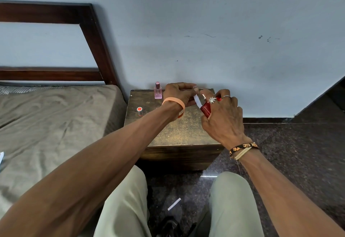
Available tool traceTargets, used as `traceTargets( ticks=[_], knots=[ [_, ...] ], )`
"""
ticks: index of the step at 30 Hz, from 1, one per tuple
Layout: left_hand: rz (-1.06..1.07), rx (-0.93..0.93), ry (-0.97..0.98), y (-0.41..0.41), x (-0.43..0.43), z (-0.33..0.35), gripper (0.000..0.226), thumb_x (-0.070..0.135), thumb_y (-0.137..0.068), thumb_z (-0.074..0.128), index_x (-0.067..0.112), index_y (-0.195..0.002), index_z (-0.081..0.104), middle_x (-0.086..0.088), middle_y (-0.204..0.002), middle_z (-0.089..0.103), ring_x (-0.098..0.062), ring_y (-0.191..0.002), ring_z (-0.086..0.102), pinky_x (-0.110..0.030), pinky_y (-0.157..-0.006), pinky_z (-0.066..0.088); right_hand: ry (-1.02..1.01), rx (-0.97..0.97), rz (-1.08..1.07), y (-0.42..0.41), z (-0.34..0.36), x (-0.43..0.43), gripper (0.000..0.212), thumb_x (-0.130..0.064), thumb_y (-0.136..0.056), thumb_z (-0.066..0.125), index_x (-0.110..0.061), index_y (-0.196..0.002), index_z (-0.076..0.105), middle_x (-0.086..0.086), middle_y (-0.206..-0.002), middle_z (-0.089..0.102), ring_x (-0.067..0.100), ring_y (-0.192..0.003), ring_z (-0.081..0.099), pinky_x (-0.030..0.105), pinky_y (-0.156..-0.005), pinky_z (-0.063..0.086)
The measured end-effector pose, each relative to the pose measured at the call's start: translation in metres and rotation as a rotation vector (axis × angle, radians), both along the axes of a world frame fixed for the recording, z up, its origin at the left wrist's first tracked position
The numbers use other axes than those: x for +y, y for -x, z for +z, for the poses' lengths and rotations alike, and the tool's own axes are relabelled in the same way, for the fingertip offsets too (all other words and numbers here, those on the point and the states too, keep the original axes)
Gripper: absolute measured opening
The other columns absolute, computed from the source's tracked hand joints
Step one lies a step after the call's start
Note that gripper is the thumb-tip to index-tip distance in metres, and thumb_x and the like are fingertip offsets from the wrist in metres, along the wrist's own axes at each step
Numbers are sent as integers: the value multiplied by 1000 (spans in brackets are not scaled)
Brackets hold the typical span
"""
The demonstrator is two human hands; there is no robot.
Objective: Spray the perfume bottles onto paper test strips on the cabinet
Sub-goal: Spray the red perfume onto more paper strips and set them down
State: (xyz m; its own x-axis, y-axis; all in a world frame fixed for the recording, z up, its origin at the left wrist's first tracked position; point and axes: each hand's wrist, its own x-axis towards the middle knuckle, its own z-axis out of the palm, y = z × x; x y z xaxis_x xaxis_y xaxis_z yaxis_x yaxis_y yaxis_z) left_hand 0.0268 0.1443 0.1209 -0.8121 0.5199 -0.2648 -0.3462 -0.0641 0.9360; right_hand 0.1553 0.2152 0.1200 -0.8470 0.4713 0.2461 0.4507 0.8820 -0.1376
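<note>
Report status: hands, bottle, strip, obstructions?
Left hand pinches paper strip. Right hand grips red bottle, uncapped, nozzle at strip. Pink bottle and red cap stand apart on cabinet, nothing in the way.

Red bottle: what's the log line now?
right hand grips red perfume bottle; left hand pinches paper test strip; pink perfume bottle on cabinet

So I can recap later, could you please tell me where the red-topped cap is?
In the head view, the red-topped cap stands on the cabinet at left, in front of the pink perfume bottle.
</note>
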Motion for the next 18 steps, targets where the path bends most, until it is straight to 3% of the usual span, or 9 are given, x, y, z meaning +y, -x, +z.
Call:
traceTargets(
  ticks=[3,11,18],
  knots=[
    [3,-4,-8,1,0,-1,11,-8,-82,67,3,-80,67,-13,-75,69,-19,-62,69,-29,-55,59,-5,0,13,-1,-2,0,77,-34,-78,68,-41,-140,24,12,-123,42,33,-101,48,45,-77,48],
    [41,-3,12,10,-1,-4,9,-5,-82,67,0,-89,68,-19,-84,69,-27,-75,69,-40,-70,61,13,-10,14,-16,-22,-5,74,-38,-80,67,-38,-144,30,10,-124,41,30,-102,49,45,-78,52],
    [55,0,18,11,-2,-4,13,-5,-82,69,-2,-94,69,-22,-91,69,-26,-76,70,-35,-65,61,17,24,13,-12,-18,-6,72,-35,-80,67,-35,-144,33,11,-123,41,31,-100,49,46,-76,52]
  ],
)
